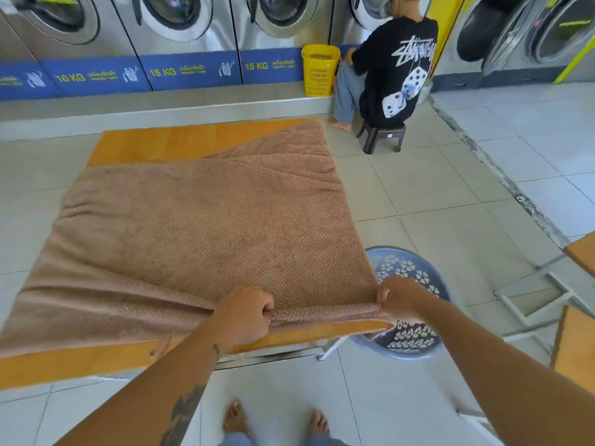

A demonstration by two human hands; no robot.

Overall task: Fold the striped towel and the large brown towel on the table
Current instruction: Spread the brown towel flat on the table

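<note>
Your left hand (244, 313) and right hand (399, 300) both curl tight around the near edge of the brown towel (209, 236), which lies spread over the wooden table (161, 143). A blue laundry basket (415, 272) stands on the floor just beside the table's near right corner, partly under your right hand. Well beyond, a person (396, 69) sits on a stool (381, 135) beside a yellow basket (319, 70).

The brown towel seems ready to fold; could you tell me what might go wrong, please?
1. The left hand and right hand grip only the right stretch of the near edge of the brown towel; the left stretch lies free, so a fold could go skewed.
2. Its left side reaches the left edge of the table and might slide off.
3. The wrinkles at the far left could get folded in.
</note>
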